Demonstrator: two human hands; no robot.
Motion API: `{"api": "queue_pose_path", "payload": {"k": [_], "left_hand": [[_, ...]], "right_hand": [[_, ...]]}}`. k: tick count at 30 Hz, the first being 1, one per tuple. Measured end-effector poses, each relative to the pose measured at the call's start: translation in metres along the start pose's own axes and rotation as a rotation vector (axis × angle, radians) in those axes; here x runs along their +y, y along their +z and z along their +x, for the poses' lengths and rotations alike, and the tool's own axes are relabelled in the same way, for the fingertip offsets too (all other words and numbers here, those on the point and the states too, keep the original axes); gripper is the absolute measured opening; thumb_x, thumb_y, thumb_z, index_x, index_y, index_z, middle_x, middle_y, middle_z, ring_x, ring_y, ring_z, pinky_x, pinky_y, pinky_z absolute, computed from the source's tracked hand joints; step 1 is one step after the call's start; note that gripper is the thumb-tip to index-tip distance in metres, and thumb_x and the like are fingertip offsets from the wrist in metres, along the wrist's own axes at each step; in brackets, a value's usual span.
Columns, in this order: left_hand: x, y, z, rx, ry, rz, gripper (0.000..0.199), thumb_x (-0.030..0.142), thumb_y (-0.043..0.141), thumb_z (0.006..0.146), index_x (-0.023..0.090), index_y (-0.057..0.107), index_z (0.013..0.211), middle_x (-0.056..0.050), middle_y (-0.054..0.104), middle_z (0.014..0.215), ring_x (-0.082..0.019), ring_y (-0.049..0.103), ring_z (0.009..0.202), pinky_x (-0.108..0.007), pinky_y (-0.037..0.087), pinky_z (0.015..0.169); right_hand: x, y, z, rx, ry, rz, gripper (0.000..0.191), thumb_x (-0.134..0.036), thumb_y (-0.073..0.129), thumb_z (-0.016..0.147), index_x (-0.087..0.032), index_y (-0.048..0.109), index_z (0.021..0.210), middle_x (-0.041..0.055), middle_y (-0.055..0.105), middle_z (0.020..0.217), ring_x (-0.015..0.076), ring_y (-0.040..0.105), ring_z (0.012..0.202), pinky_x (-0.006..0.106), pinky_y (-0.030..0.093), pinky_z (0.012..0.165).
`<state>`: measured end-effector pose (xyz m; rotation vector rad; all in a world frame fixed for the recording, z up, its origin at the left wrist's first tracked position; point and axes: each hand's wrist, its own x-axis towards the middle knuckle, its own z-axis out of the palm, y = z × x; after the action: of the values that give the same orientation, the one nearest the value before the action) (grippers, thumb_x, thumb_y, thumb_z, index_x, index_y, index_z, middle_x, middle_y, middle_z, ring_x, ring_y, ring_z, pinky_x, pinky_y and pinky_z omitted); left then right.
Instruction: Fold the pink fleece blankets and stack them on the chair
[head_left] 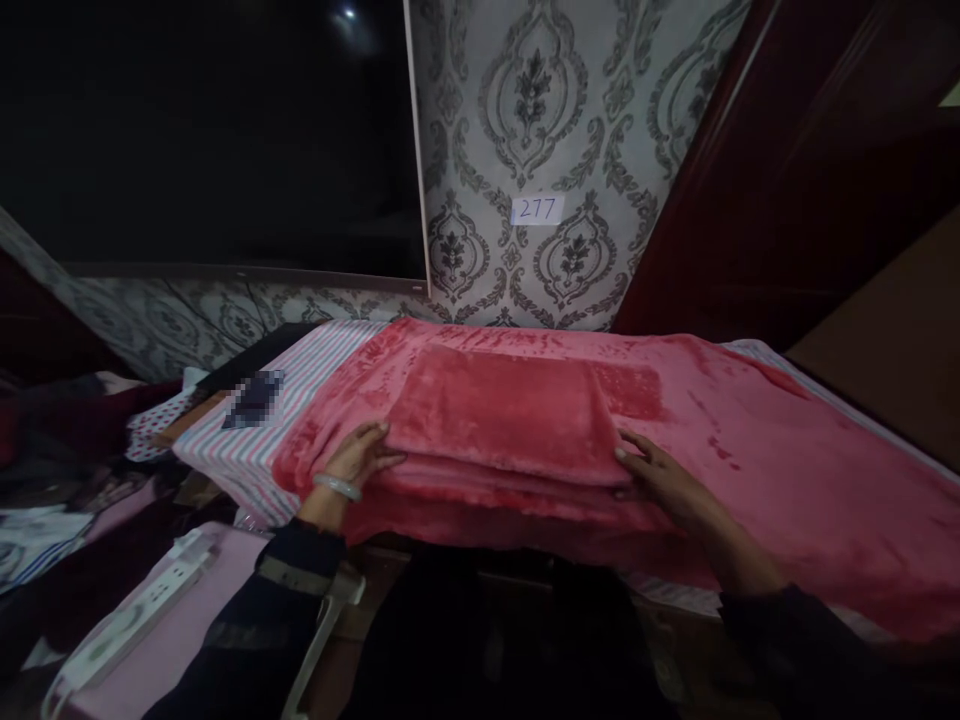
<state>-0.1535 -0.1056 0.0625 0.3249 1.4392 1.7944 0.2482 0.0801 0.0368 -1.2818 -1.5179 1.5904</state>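
The left hand (356, 460) has a narrow grip, with thumb and fingers on the front left corner of the folded red cloth (502, 410). The right hand (660, 475) holds its front right corner in the same way. The folded red cloth lies between the hands, on a big red spread (772, 450). Under that is a striped cloth (315, 365). A white power strip (142, 605) is off to the left. I think this step is making the fold neat. The next move seems to need both hands pulling evenly.
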Motion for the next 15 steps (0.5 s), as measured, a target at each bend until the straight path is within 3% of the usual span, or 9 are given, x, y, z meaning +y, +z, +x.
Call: {"api": "queue_pose_path", "payload": {"k": [3,7,12,15], "left_hand": [[-0.006,-0.002,-0.006,0.044,-0.052,-0.125,0.014,0.002,0.063,0.075,0.015,0.058,0.076,0.003,0.062,0.065,-0.015,0.067,0.056,-0.045,0.066,0.075],[-0.014,-0.001,-0.009,0.128,-0.048,-0.226,0.015,0.001,0.057,0.075,0.015,0.058,0.073,0.001,0.060,0.063,-0.016,0.068,0.059,-0.043,0.066,0.077],[-0.014,0.005,-0.008,0.170,-0.092,-0.250,0.011,0.006,0.056,0.081,0.016,0.057,0.076,-0.003,0.063,0.071,-0.019,0.069,0.062,-0.041,0.066,0.070],[-0.010,0.013,-0.007,0.143,-0.081,-0.249,0.011,0.005,0.060,0.079,0.016,0.059,0.078,-0.001,0.063,0.073,-0.015,0.066,0.061,-0.035,0.065,0.069]], "right_hand": [[-0.002,0.009,0.003,-0.016,0.011,0.152,0.066,-0.042,0.071,0.082,-0.026,0.051,0.143,0.0085,0.071,0.120,0.0258,0.072,0.103,0.039,0.064,0.081],[-0.005,0.022,0.014,0.040,-0.016,0.238,0.061,-0.039,0.073,0.080,-0.029,0.056,0.138,0.0067,0.069,0.130,0.0259,0.064,0.123,0.040,0.057,0.101],[-0.005,0.030,0.029,-0.030,-0.092,0.278,0.067,-0.028,0.075,0.072,-0.031,0.059,0.137,0.0037,0.072,0.127,0.0277,0.062,0.126,0.042,0.054,0.105],[-0.006,0.029,0.033,0.007,-0.098,0.293,0.077,-0.025,0.075,0.068,-0.030,0.055,0.142,0.0028,0.072,0.125,0.0276,0.066,0.121,0.041,0.056,0.103]]}}
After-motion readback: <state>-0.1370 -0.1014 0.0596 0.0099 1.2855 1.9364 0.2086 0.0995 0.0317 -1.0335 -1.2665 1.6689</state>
